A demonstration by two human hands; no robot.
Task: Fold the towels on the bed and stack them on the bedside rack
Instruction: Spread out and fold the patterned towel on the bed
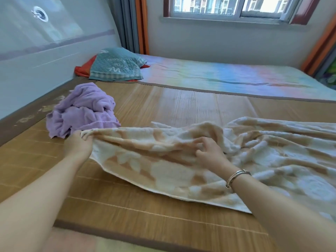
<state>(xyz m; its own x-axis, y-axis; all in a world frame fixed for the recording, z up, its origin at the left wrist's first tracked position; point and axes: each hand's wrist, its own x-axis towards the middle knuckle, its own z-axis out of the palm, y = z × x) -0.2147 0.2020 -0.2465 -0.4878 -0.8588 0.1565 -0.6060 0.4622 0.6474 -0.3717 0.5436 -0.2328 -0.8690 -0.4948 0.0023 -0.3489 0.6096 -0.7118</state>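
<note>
1. The beige towel (181, 171) lies rumpled on the bamboo mat (116, 202), its long axis running left to right across the bed, with the near edge slanting toward the lower right.
2. The left hand (79, 143) pinches the towel's left corner with curled fingers; the right hand (211, 153), with a bracelet (236, 176) on its wrist, grips a bunched fold near the middle.
3. One crumpled purple towel (81, 110) sits just beside the left corner, touching or nearly touching it.
4. Two towels in all.
5. Further back: one teal pillow (116, 64) on a red cloth (82, 69), a pastel sheet (227, 75), a window (227, 6).
</note>
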